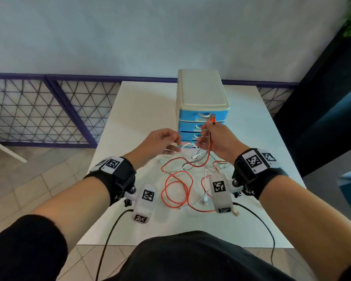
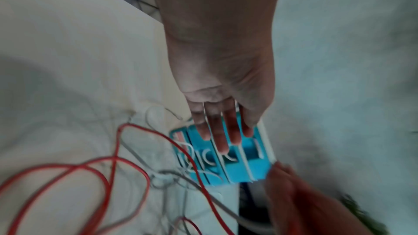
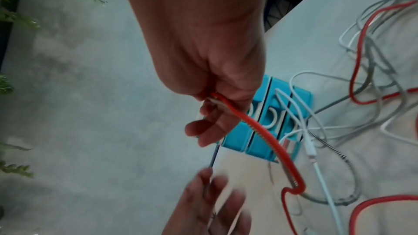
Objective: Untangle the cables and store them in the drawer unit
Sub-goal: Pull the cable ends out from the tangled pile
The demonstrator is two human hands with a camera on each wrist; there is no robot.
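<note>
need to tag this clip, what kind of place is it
Probably an indoor demo or recording corner, not a home: a bare white table against a plain wall with purple mesh panelling, holding only a blue drawer unit and tangled cables.

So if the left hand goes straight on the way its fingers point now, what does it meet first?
Most likely the blue front of the drawer unit: the left hand has straight fingers aimed at it. Depth is unclear, and white cable loops near the base might come first.
</note>
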